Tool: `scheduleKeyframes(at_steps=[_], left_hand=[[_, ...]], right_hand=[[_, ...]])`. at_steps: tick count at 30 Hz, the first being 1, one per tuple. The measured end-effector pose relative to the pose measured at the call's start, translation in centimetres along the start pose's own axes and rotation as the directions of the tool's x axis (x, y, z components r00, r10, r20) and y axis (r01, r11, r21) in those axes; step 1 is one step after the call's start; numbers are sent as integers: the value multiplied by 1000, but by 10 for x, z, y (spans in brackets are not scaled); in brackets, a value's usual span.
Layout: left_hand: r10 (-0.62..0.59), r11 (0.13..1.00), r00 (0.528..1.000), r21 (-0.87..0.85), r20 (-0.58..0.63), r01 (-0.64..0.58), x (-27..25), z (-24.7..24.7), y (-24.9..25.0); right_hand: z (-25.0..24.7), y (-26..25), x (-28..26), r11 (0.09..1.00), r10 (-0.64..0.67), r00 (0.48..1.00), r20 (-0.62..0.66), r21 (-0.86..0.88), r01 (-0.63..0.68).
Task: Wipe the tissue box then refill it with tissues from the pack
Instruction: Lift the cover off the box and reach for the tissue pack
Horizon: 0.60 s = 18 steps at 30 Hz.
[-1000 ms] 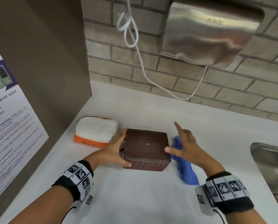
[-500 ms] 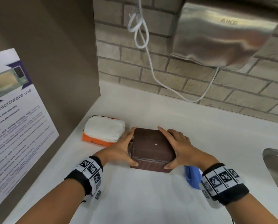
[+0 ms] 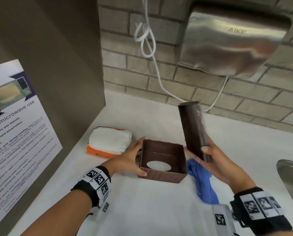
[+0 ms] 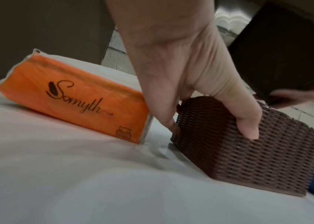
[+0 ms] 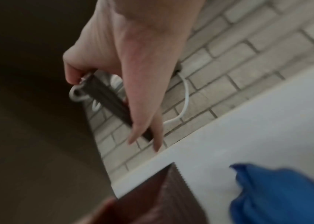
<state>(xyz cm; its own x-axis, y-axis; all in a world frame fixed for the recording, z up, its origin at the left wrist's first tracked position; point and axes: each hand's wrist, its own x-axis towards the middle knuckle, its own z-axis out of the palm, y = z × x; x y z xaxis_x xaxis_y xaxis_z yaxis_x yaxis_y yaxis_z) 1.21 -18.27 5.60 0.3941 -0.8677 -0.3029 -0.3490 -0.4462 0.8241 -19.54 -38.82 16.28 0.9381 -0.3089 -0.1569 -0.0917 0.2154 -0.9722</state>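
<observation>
The tissue box (image 3: 162, 165) sat upside down on the counter (image 3: 151, 210), its bottom panel (image 3: 193, 130) off and held upright just to its right, pinched in the right hand (image 3: 215, 160). The left hand (image 3: 130, 159) gripped the box's left wall, thumb and fingers curled around its corner. Inside, the box looked empty. The tissue pack (image 3: 108, 142) lay just left of the box, the blue cloth (image 3: 202, 181) against its right side. Judging from this, wiping seemed done and refilling remained.

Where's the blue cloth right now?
In the head view the blue cloth lies on the counter, just right of the open tissue box, beneath the right hand and left of the sink.
</observation>
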Motion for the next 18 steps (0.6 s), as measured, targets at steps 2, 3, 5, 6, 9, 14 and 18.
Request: scheduleKeyframes(at_steps=[2,3,5,6,9,14,18], left_hand=[[1,1000,1000,4,-2,-1,2,0,0],[1,1000,1000,0,-3,-1,2,0,0],[13,1000,1000,-28,-4,-13,3,0,-2],[18,999,1000,-40,-10,-18,4,0,-3],[23,996,1000,-83,0,-23,3,1,-2],[2,1000,1000,-26,-20,-3,-4,2,2],[13,1000,999,-13,-46,-14,-10,4,6]], right_hand=[[0,-3,-15,962,85,991,106,252,-110],[1,-2,-21,964,125,982,140,216,-154],[4,4,-33,982,182,975,128,16,-186],[6,9,-39,974,223,969,107,-68,-216],[6,27,-53,842,391,904,176,-464,-273],[17,64,-62,411,372,927,-54,-886,-217],[16,95,-57,527,104,990,-98,-838,-138]])
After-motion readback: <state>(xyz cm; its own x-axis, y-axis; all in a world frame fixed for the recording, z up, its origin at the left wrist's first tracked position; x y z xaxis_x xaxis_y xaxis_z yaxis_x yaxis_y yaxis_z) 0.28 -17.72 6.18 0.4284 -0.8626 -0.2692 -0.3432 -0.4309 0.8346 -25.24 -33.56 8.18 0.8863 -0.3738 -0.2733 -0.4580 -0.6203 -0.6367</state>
